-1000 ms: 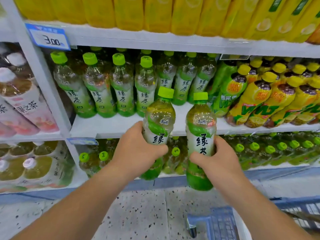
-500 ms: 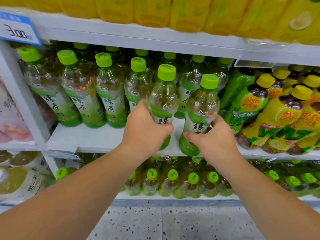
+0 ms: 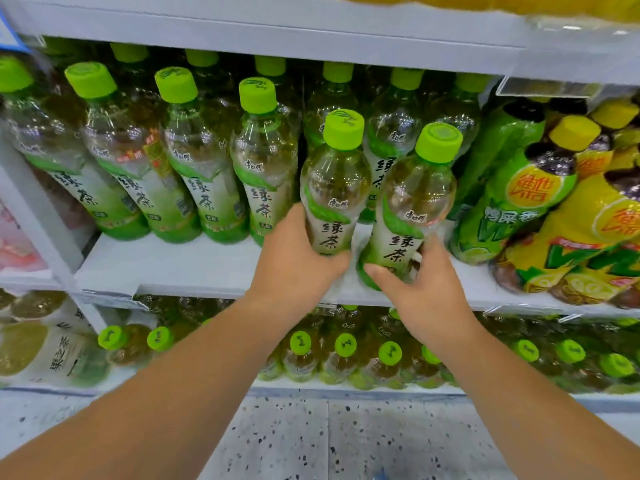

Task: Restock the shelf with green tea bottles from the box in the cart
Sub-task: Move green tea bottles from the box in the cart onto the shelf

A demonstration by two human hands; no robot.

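My left hand grips the lower body of a green tea bottle with a lime cap. My right hand grips a second green tea bottle just to its right. Both bottles stand at the front of the white middle shelf, tilted slightly back; their bases are hidden by my fingers. A row of the same green tea bottles stands on the shelf to their left and behind them. The box and the cart are out of view.
Green and yellow lemon-drink bottles crowd the shelf right of my right hand. More green-capped bottles fill the shelf below. A white upright bounds the shelf on the left, with pale bottles beyond. Speckled floor lies beneath.
Both hands have carried their bottles up and forward from below shelf level onto the front of the middle shelf. The view has moved closer and the cart has dropped out of sight.
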